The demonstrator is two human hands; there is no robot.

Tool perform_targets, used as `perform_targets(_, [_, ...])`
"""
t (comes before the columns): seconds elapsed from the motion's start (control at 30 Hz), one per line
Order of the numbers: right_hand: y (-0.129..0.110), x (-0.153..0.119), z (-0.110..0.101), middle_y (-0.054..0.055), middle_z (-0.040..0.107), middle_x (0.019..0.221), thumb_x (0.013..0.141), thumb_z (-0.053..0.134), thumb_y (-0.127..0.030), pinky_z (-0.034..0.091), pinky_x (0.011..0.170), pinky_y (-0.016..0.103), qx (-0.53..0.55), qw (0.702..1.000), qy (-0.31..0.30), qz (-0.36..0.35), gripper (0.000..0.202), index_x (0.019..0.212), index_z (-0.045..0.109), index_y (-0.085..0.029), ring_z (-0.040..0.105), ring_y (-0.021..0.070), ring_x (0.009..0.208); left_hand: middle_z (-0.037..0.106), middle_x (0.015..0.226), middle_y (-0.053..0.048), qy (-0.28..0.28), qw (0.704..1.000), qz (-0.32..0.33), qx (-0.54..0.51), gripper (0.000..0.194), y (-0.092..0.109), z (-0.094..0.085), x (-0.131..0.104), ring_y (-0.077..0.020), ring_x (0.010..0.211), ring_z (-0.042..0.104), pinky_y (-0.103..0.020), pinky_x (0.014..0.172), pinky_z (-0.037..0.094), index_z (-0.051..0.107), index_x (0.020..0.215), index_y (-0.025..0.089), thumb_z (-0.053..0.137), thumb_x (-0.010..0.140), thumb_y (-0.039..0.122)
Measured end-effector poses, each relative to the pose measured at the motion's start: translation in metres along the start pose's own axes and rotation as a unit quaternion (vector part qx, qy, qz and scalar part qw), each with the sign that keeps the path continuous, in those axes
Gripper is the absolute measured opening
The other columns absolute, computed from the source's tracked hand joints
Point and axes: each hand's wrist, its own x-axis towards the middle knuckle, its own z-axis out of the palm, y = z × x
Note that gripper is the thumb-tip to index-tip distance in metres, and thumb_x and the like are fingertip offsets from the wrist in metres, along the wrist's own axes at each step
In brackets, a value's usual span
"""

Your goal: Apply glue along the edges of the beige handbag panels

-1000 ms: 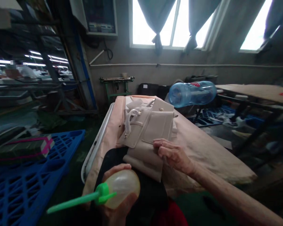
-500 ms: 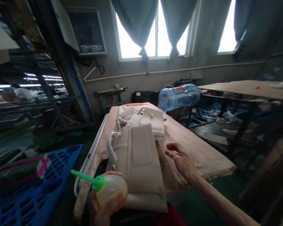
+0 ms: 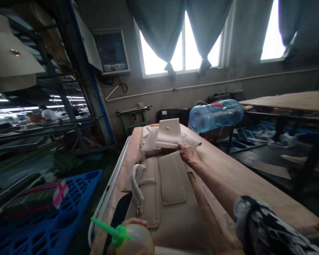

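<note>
Clearly the work centres on beige bag pieces laid along the padded bench (image 3: 244, 184). The right hand (image 3: 186, 153) reaches far forward, fingers closed lightly on the near edge of the pale flap piece (image 3: 169, 134) on top of the far stack, though how firm the pinch is I cannot quite tell at this distance. Nearer lies the large bag panel (image 3: 172, 198) with its stitched pocket and a wrapped handle (image 3: 136, 185) on its left side. Both look like soft, light faux leather: floppy, smooth, liable to slide off the stack, so an edge or corner pinch suits them best. The left hand (image 3: 130, 226), low in view, is wrapped around a squeeze bottle (image 3: 134, 242) with a green nozzle.
</note>
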Motion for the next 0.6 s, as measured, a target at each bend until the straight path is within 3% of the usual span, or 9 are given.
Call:
perform_targets(0.13, [-0.004, 0.008, 0.003, 0.006, 0.060, 0.106, 0.088, 0.055, -0.031, 0.051, 0.075, 0.036, 0.013, 1.000, 0.007, 0.003, 0.023, 0.107, 0.058, -0.018, 0.060, 0.0169, 0.088, 0.066, 0.058, -0.012, -0.007, 0.998, -0.051, -0.039, 0.039, 0.001, 0.002, -0.003, -0.0287, 0.057, 0.064, -0.040, 0.055, 0.053, 0.070, 0.053, 0.018, 0.067, 0.061, 0.056])
perform_targets(0.27, [-0.013, -0.018, -0.030, 0.007, 0.060, 0.107, 0.088, 0.055, -0.033, 0.051, 0.078, 0.039, 0.033, 0.998, 0.054, 0.018, 0.025, 0.107, 0.058, -0.017, 0.060, 0.0176, 0.089, 0.066, 0.058, -0.012, 0.003, 0.997, -0.006, -0.071, 0.041, -0.003, 0.005, -0.009, -0.0270, 0.056, 0.063, -0.036, 0.052, 0.053, 0.072, 0.057, 0.017, 0.071, 0.054, 0.058])
perform_targets(0.37, [-0.036, -0.065, -0.065, 0.007, 0.064, 0.102, 0.089, 0.053, -0.035, 0.051, 0.079, 0.040, 0.071, 0.993, 0.089, 0.001, 0.026, 0.104, 0.060, -0.016, 0.062, 0.0178, 0.088, 0.068, 0.073, -0.011, 0.046, 0.991, 0.106, -0.063, 0.041, 0.002, 0.012, -0.026, -0.0254, 0.067, 0.063, -0.032, 0.058, 0.052, 0.073, 0.074, 0.018, 0.077, 0.047, 0.048])
perform_targets(0.43, [-0.058, -0.109, -0.085, 0.005, 0.068, 0.092, 0.087, 0.054, -0.038, 0.052, 0.077, 0.040, 0.106, 0.989, 0.098, -0.040, 0.024, 0.098, 0.063, -0.018, 0.064, 0.0182, 0.081, 0.065, 0.086, -0.008, 0.074, 0.985, 0.144, -0.056, 0.042, 0.013, 0.017, -0.038, -0.0241, 0.078, 0.061, -0.030, 0.064, 0.051, 0.070, 0.085, 0.019, 0.077, 0.049, 0.039])
perform_targets(0.53, [-0.085, -0.179, -0.103, -0.002, 0.071, 0.081, 0.082, 0.054, -0.045, 0.056, 0.061, 0.034, 0.163, 0.977, 0.075, -0.114, 0.017, 0.089, 0.066, -0.035, 0.067, 0.0203, 0.068, 0.063, 0.090, -0.006, 0.076, 0.988, 0.116, -0.060, 0.039, 0.035, 0.024, -0.052, -0.0221, 0.080, 0.059, -0.027, 0.063, 0.048, 0.066, 0.088, 0.018, 0.074, 0.054, 0.035])
perform_targets(0.6, [-0.098, -0.221, -0.102, -0.004, 0.071, 0.081, 0.081, 0.056, -0.044, 0.055, 0.050, 0.030, 0.199, 0.969, 0.047, -0.137, 0.018, 0.097, 0.064, -0.043, 0.068, 0.0208, 0.064, 0.064, 0.088, -0.006, 0.069, 0.991, 0.101, -0.054, 0.041, 0.051, 0.030, -0.061, -0.0207, 0.075, 0.058, -0.026, 0.058, 0.047, 0.066, 0.087, 0.017, 0.076, 0.051, 0.032])
